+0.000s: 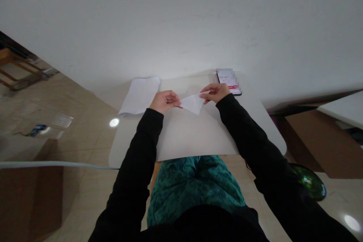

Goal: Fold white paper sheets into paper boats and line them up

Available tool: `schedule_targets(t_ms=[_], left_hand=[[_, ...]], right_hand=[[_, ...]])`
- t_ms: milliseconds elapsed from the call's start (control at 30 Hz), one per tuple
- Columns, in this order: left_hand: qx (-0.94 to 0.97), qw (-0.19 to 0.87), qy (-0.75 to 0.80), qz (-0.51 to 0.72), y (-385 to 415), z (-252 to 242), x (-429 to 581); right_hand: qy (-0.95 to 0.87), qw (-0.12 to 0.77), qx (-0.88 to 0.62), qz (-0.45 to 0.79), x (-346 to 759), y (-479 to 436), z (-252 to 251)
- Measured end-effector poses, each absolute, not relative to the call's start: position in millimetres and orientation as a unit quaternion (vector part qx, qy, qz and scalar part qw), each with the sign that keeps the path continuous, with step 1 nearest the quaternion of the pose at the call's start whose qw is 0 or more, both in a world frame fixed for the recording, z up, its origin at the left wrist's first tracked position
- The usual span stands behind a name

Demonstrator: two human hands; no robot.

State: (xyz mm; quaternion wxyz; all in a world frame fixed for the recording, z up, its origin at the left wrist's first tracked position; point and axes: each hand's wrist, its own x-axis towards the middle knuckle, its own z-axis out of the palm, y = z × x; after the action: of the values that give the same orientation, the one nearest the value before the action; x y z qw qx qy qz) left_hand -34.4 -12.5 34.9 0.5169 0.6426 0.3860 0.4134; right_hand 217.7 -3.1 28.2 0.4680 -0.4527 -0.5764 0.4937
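A small folded piece of white paper, pointed at its lower end, is held just above a white table. My left hand pinches its left edge with curled fingers. My right hand pinches its upper right corner. Both arms are in black sleeves.
A stack of white paper sheets lies at the table's far left corner. A phone with a lit screen lies at the far right, near the white wall. Brown cardboard boxes stand to the right, a green round object on the tiled floor.
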Motion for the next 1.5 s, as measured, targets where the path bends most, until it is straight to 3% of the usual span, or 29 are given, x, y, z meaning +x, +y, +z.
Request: schedule_targets(t_ms=[333, 567, 900, 1500], left_hand=[[0.646, 0.385, 0.419, 0.509, 0.3, 25.2, -33.2], [0.514, 0.442, 0.466, 0.569, -1.4, 22.5, -17.4], [0.502, 0.343, 0.481, 0.631, 5.4, 13.4, -16.6], [0.534, 0.22, 0.477, 0.662, 0.8, 17.4, -14.7]], right_hand=[[-0.528, 0.51, -0.48, 0.48, 203.5, -10.1, 30.3], [-0.487, 0.57, -0.459, 0.477, 193.8, -15.3, 30.4], [-0.526, 0.474, -0.406, 0.578, 178.8, -22.9, 21.3], [-0.509, 0.476, -0.406, 0.591, 176.8, -23.7, 21.6]])
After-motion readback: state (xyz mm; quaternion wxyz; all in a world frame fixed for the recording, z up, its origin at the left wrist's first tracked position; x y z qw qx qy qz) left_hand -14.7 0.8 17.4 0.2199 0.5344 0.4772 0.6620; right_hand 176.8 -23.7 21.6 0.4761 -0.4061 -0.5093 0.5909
